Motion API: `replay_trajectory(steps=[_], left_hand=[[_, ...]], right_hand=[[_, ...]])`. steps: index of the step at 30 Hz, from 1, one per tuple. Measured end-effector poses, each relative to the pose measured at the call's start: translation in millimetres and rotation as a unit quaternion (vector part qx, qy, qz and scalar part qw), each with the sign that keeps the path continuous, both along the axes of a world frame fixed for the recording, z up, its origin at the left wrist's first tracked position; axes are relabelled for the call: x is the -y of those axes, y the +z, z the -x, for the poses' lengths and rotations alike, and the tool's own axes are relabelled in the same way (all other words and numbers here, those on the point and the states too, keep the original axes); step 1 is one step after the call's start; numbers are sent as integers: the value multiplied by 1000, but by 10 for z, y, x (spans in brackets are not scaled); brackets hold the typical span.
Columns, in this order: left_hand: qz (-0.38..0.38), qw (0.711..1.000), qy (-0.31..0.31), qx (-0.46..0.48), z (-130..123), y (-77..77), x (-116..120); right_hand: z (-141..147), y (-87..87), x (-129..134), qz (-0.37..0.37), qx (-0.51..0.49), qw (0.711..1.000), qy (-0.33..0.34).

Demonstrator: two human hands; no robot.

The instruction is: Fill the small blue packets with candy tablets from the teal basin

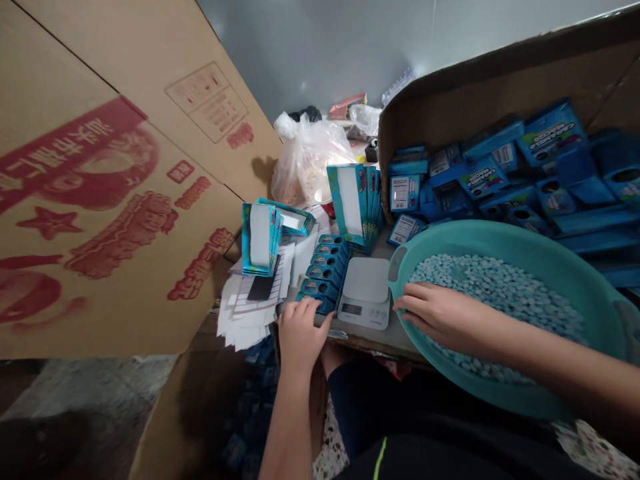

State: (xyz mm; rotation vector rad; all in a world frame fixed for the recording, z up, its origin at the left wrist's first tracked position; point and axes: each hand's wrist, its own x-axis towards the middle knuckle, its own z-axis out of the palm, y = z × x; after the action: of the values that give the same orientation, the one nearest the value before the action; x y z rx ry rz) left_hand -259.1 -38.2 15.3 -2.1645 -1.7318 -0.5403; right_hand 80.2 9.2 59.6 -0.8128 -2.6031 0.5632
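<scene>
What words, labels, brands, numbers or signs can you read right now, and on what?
"CARAMELO MACIZO": blue box, as best I can tell; smaller print too blurred.
"汕头市": left carton, probably; its other red characters too blurred to quote surely.
Scale: display and button marks too small.
Row of boxes: print too small.

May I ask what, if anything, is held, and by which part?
I cannot tell: the left hand touches the row's nearest candy box, the right hand overhangs the turquoise basin.

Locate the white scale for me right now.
In the head view, the white scale sits just right of centre, between the row of blue boxes and the turquoise basin.
</scene>
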Motion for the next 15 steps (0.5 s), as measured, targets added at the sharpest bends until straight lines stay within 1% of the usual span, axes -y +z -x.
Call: replay_trajectory(steps=[2,5,7,8,9,11,13,15], left_hand=[[-53,998,-11,38,3,-195,-40],[-155,982,-19,106,-1,-520,-136],[-195,971,1,136,-11,-688,-201],[-204,968,15,146,-13,-741,-230],[-207,966,28,153,-12,-771,-253],[-203,964,44,167,-2,-764,-287],[-193,962,49,184,-7,-686,-299],[-189,959,53,205,-75,-572,-282]], right_hand=[[-8,-21,9,-3,1,1000,1],[-11,-26,24,-10,10,1000,7],[-7,-13,33,-14,27,999,14],[-3,-5,37,-15,34,999,16],[0,3,42,-12,40,999,16],[5,13,53,6,40,999,9],[5,18,65,42,25,999,-12],[1,26,75,84,-2,995,-47]])
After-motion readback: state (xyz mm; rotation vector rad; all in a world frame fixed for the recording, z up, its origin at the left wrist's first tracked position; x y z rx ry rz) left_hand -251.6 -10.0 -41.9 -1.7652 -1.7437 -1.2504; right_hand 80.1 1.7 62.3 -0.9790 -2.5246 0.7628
